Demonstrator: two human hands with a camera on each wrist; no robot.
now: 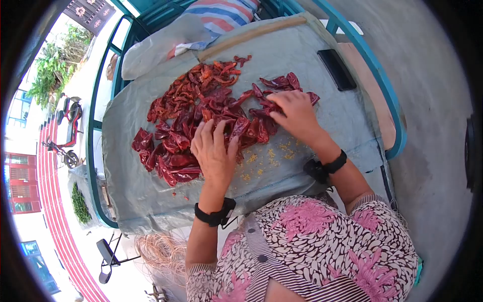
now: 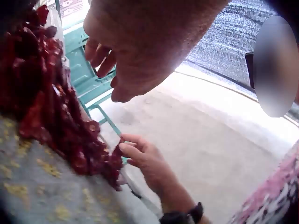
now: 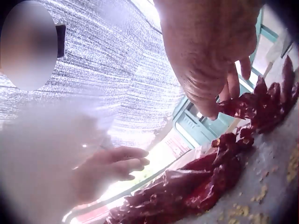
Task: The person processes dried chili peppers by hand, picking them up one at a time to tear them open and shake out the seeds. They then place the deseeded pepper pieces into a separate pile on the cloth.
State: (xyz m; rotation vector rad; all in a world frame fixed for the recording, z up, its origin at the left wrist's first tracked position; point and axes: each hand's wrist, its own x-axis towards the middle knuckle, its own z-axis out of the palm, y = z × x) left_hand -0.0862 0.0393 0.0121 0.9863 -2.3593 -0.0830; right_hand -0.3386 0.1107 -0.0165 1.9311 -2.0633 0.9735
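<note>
A heap of dried red chili peppers (image 1: 173, 161) lies on a grey cloth-covered surface (image 1: 131, 201). My left hand (image 1: 212, 153) hovers over the near side of the heap, fingers apart and loosely bent, with nothing in them. At the heap's right end, my right hand (image 1: 298, 116) pinches a dried chili pepper (image 3: 237, 107) between thumb and fingers. In the left wrist view that pepper hangs from the fingertips beside other peppers. Smaller, more shrivelled peppers (image 1: 188, 88) make up the far part of the heap. Yellow seeds (image 1: 274, 157) are scattered near the hands.
A black phone (image 1: 336, 69) lies at the far right of the cloth. Teal metal rails (image 1: 385, 95) edge the surface. A striped bag (image 1: 221, 17) and a clear plastic bag (image 1: 161, 45) lie at the back. A red motorbike (image 1: 68, 131) stands off to the left.
</note>
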